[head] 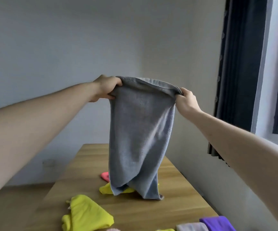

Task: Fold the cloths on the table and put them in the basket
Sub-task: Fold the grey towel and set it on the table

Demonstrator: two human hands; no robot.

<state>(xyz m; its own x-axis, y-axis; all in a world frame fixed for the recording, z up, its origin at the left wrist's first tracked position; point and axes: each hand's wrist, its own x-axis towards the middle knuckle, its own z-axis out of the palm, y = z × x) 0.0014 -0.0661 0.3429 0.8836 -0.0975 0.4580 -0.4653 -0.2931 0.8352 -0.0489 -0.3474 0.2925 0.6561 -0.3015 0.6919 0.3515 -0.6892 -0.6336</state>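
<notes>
A grey-blue cloth (140,134) hangs in the air in front of me, its lower end just touching the wooden table (176,197). My left hand (105,88) pinches its upper left corner and my right hand (185,100) grips its upper right corner, both arms stretched out. A crumpled yellow cloth (85,214) lies on the near left of the table. Another yellow cloth (106,189) and a pink cloth (105,176) lie partly hidden behind the hanging cloth. No basket is in view.
At the bottom right edge lie a purple cloth (218,223), a pale grey cloth (191,227) and a strip of yellow. A white wall stands behind the table. A dark curtain (240,64) and a window are on the right.
</notes>
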